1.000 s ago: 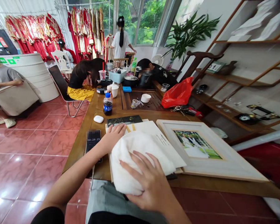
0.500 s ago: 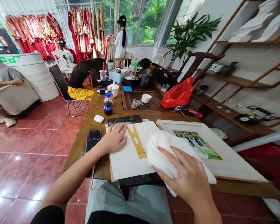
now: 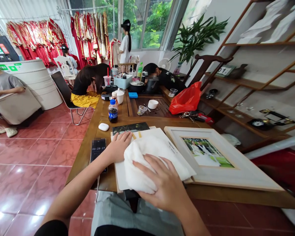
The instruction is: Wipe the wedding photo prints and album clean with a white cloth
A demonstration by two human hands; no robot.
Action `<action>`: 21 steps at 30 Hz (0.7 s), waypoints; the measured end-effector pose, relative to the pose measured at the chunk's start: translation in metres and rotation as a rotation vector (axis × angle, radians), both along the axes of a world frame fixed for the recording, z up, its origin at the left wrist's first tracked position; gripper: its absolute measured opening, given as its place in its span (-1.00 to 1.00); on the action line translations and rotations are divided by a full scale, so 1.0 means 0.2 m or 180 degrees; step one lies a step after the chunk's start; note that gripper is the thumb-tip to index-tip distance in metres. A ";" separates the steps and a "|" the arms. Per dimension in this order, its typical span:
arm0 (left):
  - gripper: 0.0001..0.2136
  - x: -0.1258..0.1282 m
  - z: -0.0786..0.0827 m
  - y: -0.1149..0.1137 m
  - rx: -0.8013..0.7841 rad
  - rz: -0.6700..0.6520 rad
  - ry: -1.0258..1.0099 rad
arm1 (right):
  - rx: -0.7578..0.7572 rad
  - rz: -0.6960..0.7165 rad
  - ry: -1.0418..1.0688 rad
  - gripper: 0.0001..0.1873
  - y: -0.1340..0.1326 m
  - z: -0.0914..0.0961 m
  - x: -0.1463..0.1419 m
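My right hand [image 3: 163, 185] lies spread on a white cloth [image 3: 147, 160] and presses it onto a white board [image 3: 172, 149] at the near edge of the wooden table [image 3: 88, 144]. My left hand [image 3: 119, 146] rests flat on the board's far left corner, fingers stretched out. A white picture frame [image 3: 238, 170] with a couple's photo lies just right of the board. A dark booklet [image 3: 130, 127] sits behind the board.
A phone [image 3: 98, 149] showing a timer lies left of my left hand, with a white earbud case [image 3: 103, 126] and a cola bottle [image 3: 112, 111] beyond. A red plastic bag [image 3: 185, 98], cups and bowls stand farther back. Several people sit or stand around the room.
My right hand has swept the cloth from the board's right side, near the frame, back leftward over the board, covering the yellow strip. My left hand has stayed put.
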State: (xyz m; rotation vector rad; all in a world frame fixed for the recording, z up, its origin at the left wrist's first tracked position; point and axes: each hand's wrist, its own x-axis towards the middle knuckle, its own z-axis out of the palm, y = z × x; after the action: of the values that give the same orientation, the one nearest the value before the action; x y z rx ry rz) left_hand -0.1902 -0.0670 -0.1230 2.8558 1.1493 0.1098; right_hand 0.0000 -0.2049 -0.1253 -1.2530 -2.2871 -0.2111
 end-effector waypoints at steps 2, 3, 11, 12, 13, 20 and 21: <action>-0.41 0.01 0.01 0.00 -0.0029 0.0056 -0.0072 | -0.0080 -0.0104 -0.0086 -0.34 0.02 0.00 0.07; -0.43 0.01 0.01 -0.01 -0.0040 0.0096 -0.0119 | -0.0101 -0.0193 -0.0128 -0.35 0.04 0.00 0.11; -0.46 0.03 0.03 -0.04 -0.0118 0.0220 -0.0207 | 0.0023 -0.1026 -0.0116 -0.45 0.13 -0.03 0.30; -0.46 0.03 0.02 -0.04 -0.0100 0.0231 -0.0215 | 0.0025 -0.0961 -0.0121 -0.45 0.14 -0.02 0.28; -0.46 0.04 0.02 -0.04 -0.0083 0.0240 -0.0225 | 0.0021 -0.0865 -0.0130 -0.45 0.14 -0.02 0.26; -0.46 0.03 0.01 -0.04 -0.0022 0.0188 -0.0192 | -0.0203 -0.0054 -0.0145 -0.36 0.14 0.01 0.13; -0.46 0.03 0.01 -0.04 -0.0016 0.0175 -0.0180 | -0.0277 -0.0001 -0.0140 -0.34 0.14 0.01 0.14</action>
State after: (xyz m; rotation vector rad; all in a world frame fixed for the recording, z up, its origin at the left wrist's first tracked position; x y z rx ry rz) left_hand -0.1837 -0.0743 -0.1202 2.7982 1.2155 0.1887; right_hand 0.0274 -0.1770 -0.1224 -1.3039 -2.3562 -0.1417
